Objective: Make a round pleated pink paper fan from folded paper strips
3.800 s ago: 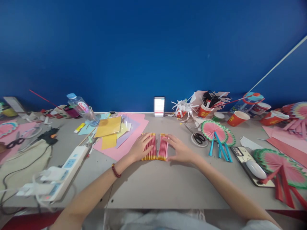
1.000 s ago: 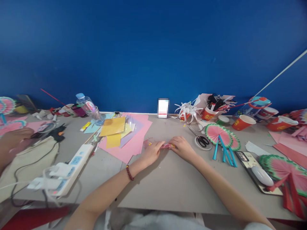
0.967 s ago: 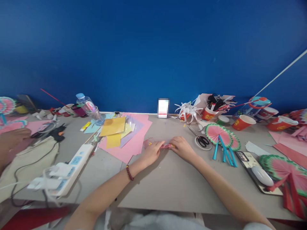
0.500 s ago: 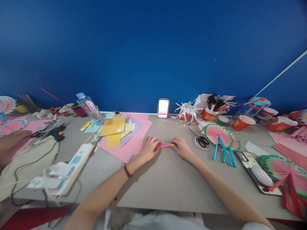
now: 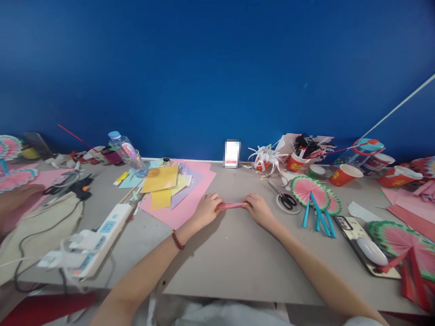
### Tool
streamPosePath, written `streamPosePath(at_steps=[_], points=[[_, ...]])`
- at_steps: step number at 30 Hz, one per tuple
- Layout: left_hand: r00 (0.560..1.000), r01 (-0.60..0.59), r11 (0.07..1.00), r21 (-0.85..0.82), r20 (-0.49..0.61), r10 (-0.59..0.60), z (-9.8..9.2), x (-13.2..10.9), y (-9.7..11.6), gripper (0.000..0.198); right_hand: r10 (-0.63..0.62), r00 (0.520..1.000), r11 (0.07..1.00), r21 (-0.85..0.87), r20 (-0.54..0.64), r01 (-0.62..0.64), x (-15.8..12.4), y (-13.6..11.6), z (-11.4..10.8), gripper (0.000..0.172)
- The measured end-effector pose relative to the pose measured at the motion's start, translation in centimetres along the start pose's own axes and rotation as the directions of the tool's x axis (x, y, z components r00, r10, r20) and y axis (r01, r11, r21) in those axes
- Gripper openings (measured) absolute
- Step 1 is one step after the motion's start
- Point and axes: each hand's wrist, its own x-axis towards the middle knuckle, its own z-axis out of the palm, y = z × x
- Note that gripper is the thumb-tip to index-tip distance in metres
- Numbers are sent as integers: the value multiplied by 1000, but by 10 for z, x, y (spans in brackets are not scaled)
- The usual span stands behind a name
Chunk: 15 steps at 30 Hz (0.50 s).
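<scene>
A narrow folded strip of pink paper [image 5: 234, 205] stretches between my two hands above the grey table [image 5: 231, 262]. My left hand [image 5: 209, 207] is closed on its left end, fingers bent over it. The right end is pinched in my right hand [image 5: 257, 209], where a small yellow bit shows by the fingertips. To the left lie pink sheets [image 5: 200, 181] under a yellow paper pack [image 5: 160, 178]. Black-handled scissors [image 5: 288, 200] rest on the table right of my right hand, beside a pink paper fan [image 5: 307, 190] with green edges and blue handles.
A power strip [image 5: 105, 237] and a water bottle [image 5: 127, 151] are on the left, near a co-worker's arm [image 5: 20, 203]. Paper cups [image 5: 345, 175], a phone [image 5: 353, 235] with a mouse [image 5: 371, 250] on it, and another fan [image 5: 404, 242] are on the right. A blurred screen [image 5: 232, 154] stands against the blue wall.
My left hand has shifted slightly left, and a little more of the pink strip shows between the hands. Both hands keep their hold; my right hand has hardly moved.
</scene>
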Motion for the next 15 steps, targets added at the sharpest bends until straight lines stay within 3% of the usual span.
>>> streamPosePath(at_steps=[10, 15], points=[[1000, -30, 996, 83, -3, 30, 5, 0, 4, 18, -21, 1000, 997, -75, -9, 21, -1, -7, -1, 15], [998, -21, 997, 73, -50, 25, 5, -1, 9, 19, 2, 997, 1000, -6, -78, -3, -1, -9, -2, 13]])
